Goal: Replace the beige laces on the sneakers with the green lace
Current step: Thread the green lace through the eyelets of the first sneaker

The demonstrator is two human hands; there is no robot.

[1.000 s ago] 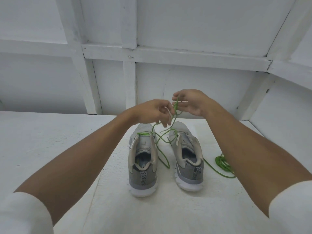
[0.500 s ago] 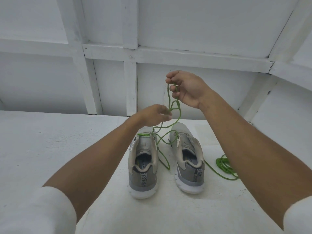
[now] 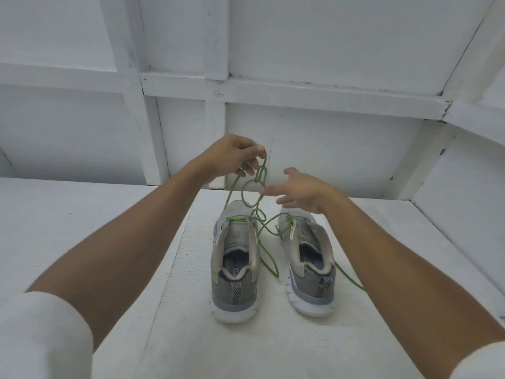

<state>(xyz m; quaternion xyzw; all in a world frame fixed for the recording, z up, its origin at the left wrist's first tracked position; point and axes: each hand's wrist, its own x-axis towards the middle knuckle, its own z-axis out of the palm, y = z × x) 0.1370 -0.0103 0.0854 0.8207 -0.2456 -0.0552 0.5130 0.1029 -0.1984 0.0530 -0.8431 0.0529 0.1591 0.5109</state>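
Green lace (image 3: pixel 270 263) now hangs pinched in the left hand (image 3: pixel 232 157) — right hand (image 3: pixel 297 191) released, fingers spread — lacing probably stalled by tangles.

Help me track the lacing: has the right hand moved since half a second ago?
Yes. The right hand dropped from just below the wall rail to just above the right sneaker.

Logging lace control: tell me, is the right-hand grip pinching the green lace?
No: the right-hand grip has straight, spread fingers beside the loop of the green lace, which only the left-hand grip pinches.
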